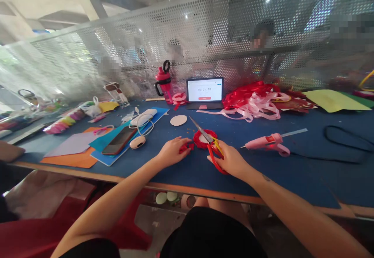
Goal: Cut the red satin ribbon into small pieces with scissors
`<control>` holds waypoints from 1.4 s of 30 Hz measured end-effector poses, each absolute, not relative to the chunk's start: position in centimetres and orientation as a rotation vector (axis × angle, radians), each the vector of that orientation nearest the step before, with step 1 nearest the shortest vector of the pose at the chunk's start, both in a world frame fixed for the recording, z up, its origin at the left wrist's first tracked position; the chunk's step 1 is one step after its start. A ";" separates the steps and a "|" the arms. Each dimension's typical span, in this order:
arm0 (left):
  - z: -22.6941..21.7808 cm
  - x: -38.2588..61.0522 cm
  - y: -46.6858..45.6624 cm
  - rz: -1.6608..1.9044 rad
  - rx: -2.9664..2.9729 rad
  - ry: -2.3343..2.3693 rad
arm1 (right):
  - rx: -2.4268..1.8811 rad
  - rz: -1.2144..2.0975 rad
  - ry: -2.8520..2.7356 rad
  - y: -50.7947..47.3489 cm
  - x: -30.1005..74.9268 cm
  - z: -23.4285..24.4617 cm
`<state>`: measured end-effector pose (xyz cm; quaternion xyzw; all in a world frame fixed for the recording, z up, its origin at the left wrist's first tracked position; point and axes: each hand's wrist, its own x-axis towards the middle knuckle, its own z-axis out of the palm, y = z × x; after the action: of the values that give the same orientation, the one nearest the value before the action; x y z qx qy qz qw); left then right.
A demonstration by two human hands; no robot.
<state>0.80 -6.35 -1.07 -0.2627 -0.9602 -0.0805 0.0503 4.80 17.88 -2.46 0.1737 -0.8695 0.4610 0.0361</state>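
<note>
From my remote seat, reading the blue worktop (pixel 295 184) from the left, I see a sheet of orange card (pixel 68 158) beneath a sheet of lilac paper (pixel 73 144), then blue foam sheets (pixel 128 133) carrying a smartphone (pixel 118 141) and a white computer mouse (pixel 137 142). The left hand (pixel 172 153) comes next, fingers curled closed and pinching a scrap of red ribbon (pixel 186 147) close against a red ribbon rosette (pixel 203 138). The rosette, with its pale centre, sits between the two hands just above the worktop's surface or on it. A white paper disc (pixel 178 120) lies a little beyond, apart from the hands. The right hand (pixel 230 158) is closed narrowly around red-and-yellow-handled scissors (pixel 214 153), whose steel blades cross the rosette's upper edge; from here I can't quite tell whether they are biting the ribbon. Further right, a pink hot glue gun (pixel 267 143) lies on its side, near the right hand but not touching it.
</note>
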 end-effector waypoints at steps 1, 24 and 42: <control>-0.8 0.7 -6.4 -0.258 -0.782 -2.888 | 0.551 1.485 -2.634 17.8 4.9 -2.3; 4.7 -22.2 17.0 -0.594 -1.015 -2.630 | 0.732 2.606 -1.843 17.4 7.3 -1.2; 15.1 -23.6 1.4 -1.395 -0.191 -1.709 | 0.569 2.654 -1.628 17.8 5.8 -1.0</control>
<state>-23.61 1.41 15.06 -0.0772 -0.6904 -0.5635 0.4471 5.80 17.84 -1.01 0.1798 -0.5143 0.8385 -0.0117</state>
